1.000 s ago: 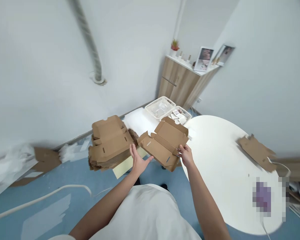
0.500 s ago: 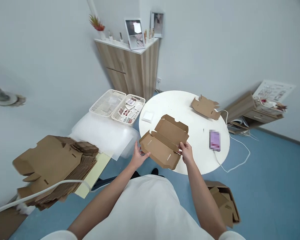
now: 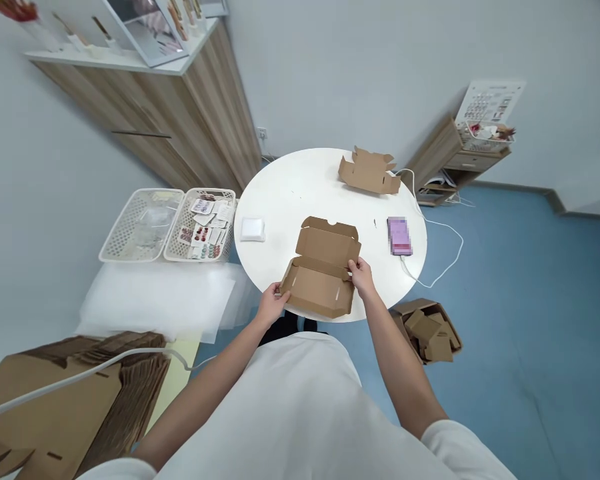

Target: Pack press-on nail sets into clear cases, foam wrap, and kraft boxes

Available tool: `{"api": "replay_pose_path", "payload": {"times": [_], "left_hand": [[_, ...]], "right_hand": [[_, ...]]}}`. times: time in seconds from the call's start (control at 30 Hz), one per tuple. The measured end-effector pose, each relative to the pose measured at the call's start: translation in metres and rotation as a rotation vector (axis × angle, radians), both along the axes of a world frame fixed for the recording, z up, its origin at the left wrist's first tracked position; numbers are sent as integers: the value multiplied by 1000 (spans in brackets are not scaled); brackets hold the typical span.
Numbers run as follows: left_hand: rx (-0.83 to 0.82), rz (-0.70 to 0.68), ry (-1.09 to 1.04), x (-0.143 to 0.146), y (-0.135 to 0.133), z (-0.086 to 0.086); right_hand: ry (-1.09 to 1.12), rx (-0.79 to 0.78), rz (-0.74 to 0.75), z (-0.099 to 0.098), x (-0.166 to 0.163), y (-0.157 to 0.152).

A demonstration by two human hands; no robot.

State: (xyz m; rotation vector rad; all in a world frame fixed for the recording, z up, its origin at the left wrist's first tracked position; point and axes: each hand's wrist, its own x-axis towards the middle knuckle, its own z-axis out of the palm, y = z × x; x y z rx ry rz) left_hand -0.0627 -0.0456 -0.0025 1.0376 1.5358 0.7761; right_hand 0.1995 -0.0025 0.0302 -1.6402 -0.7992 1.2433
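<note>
A brown cardboard box (image 3: 320,288), partly folded with its lid laid back, is between my hands at the near edge of the round white table (image 3: 280,193). My left hand (image 3: 273,303) grips its near left corner, thumb on the near wall. At the right side, by the fold between base and lid, my right hand (image 3: 361,276) pinches the side flap. Two pale slots show in the base, and the lid's far edge has a notch. Some fingertips are hidden behind the cardboard.
Another unfolded cardboard box (image 3: 370,172), a phone (image 3: 399,236) on a cable and a small white stack (image 3: 253,229) lie on the table. Two white baskets (image 3: 200,257) stand left, above a stack of flat cardboard (image 3: 55,400). A carton of cardboard pieces (image 3: 405,308) sits on the floor.
My view has turned, shifting the room in the picture. The box's side walls now stand up more, and the box rests lower and flatter toward the table. Both hands keep their hold.
</note>
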Motion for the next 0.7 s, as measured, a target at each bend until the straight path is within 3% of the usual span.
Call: {"api": "replay_pose_path", "payload": {"times": [0.23, 0.4, 0.53, 0.7], "left_hand": [[-139, 5, -42, 3, 21, -20], [-252, 65, -140, 11, 29, -24], [-252, -84, -11, 11, 33, -20], [-215, -194, 113, 10, 40, -19]], "right_hand": [[-168, -106, 140, 1, 2, 13], [-203, -267, -12, -9, 1, 3], [-251, -350, -104, -20, 0, -23], [-434, -359, 10, -37, 12, -40]]}}
